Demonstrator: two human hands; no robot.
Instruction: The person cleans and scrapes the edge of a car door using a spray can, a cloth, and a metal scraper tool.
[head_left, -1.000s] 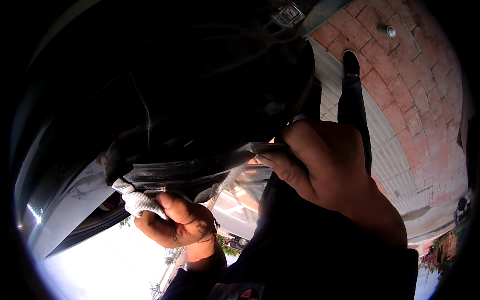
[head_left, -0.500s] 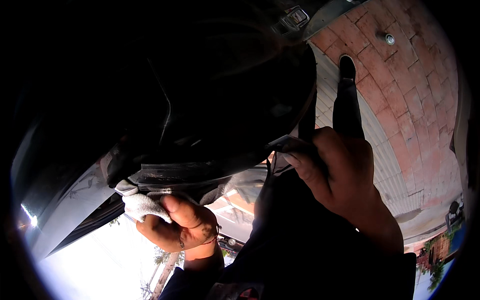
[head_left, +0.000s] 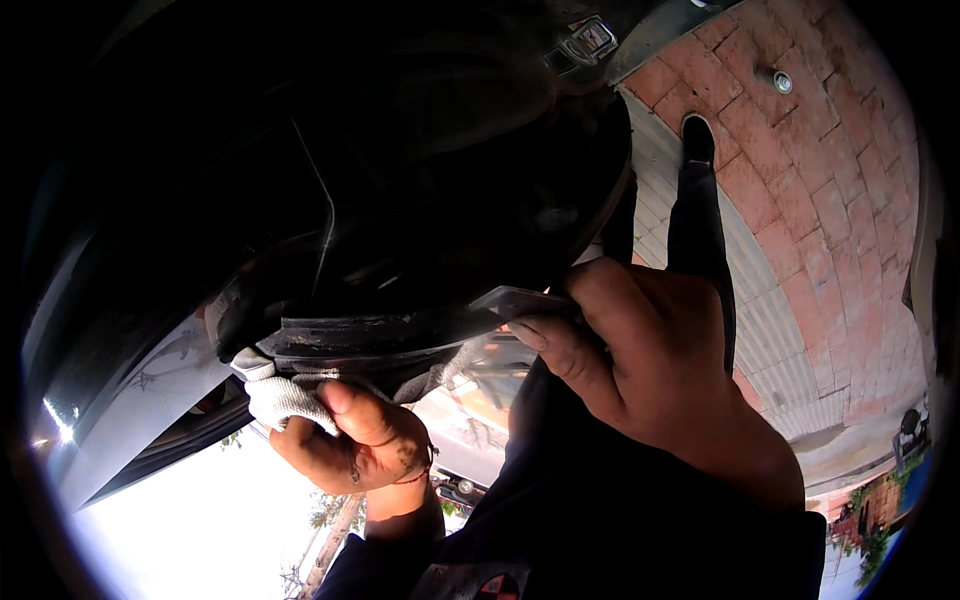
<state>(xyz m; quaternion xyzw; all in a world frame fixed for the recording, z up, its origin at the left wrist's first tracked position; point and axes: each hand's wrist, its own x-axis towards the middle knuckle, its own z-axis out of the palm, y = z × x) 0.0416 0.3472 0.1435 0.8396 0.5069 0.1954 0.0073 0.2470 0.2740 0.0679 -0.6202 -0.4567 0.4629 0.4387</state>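
My left hand [head_left: 365, 440] is closed, thumb pressed against a pale knitted cloth [head_left: 285, 402]. The cloth lies against the lower edge of a dark, glossy curved panel [head_left: 440, 210], next to a black trim strip [head_left: 345, 340]. Pinched between the thumb and fingers of my right hand [head_left: 650, 345] is a thin, flat dark blade-like piece [head_left: 520, 300]. Its tip reaches to the right end of the strip; whether it touches cannot be made out. Deep shadow hides most of the panel.
A metal-framed fitting [head_left: 592, 40] sits at the top. On the right are reddish paving bricks [head_left: 780, 190], a ribbed pale strip [head_left: 745, 300], my dark shoe [head_left: 698, 140] and a small round metal object [head_left: 782, 82]. A shiny pale panel [head_left: 140, 410] slants at left.
My right hand has moved left with the flat piece, bringing its tip nearer the strip. My left hand and the cloth have hardly moved.
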